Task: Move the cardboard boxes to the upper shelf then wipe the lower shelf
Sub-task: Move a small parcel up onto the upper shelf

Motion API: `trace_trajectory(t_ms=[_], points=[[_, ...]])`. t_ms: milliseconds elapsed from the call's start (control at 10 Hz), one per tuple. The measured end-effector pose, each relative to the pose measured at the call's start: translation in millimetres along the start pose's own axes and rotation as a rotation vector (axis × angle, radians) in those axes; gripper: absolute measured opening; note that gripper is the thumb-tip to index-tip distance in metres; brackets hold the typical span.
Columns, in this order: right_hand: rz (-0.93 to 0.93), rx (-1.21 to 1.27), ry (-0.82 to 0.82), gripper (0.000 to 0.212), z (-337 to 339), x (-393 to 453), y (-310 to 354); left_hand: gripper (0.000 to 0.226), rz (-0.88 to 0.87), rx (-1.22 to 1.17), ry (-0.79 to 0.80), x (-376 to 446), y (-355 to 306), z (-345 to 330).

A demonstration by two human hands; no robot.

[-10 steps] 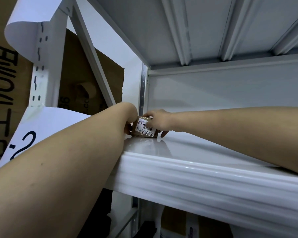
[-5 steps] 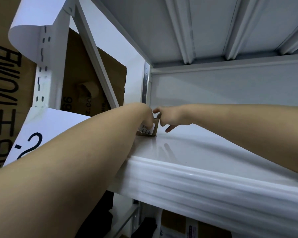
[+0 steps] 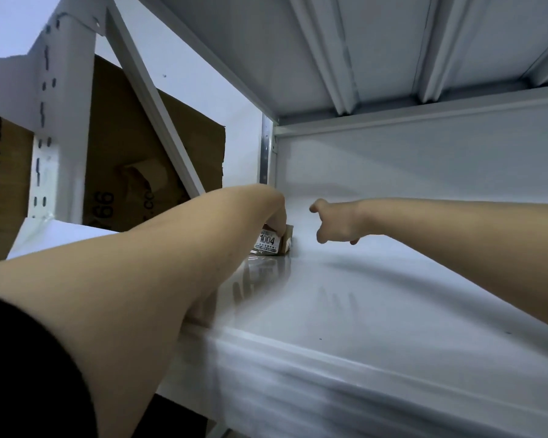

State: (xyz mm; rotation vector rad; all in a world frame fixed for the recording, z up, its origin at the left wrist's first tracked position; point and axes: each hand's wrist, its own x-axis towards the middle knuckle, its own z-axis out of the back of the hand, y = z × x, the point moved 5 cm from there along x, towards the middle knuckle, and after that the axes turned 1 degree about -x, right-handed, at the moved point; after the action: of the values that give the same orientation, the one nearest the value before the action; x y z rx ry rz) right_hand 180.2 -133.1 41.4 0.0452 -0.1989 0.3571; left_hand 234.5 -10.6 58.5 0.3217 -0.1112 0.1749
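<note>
1. One small cardboard box (image 3: 274, 243) is set at the back left corner of the upper shelf (image 3: 377, 298); further boxes and the wiping are judged outstanding.
2. The left hand (image 3: 274, 213) is seen touching the box top; its grip cannot be told. The right hand (image 3: 336, 221) is held apart, loosely curled, empty.
3. The box is rectangular, matt brown, with a printed white label; the shelf is smooth, glossy white.

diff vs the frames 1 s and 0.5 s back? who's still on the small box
The right hand has let go of the small brown cardboard box with the white 1004 label and drawn off to the right, fingers loosely curled, holding nothing. The box went deeper toward the shelf's back-left corner. Unchanged: the left hand still rests on the box top, and the box sits on the white metal shelf.
</note>
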Motion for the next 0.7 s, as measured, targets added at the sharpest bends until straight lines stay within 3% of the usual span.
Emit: trace_trajectory(t_ms=[300, 500, 700], points=[[0.06, -0.014, -0.013, 0.053, -28.2, 7.9, -1.3, 0.06, 0.022, 0.004, -0.057, 54.4, -6.1, -32.0], [0.068, -0.047, 0.019, 0.05, -39.6, 4.8, 1.1, 0.057, 0.056, -0.161, -0.059, 57.5, -5.3, -37.1], [0.053, 0.004, 0.085, 0.05, -44.5, 4.0, -1.4, 0.047, -0.09, -0.204, -0.144, 56.7, -23.4, -33.2]])
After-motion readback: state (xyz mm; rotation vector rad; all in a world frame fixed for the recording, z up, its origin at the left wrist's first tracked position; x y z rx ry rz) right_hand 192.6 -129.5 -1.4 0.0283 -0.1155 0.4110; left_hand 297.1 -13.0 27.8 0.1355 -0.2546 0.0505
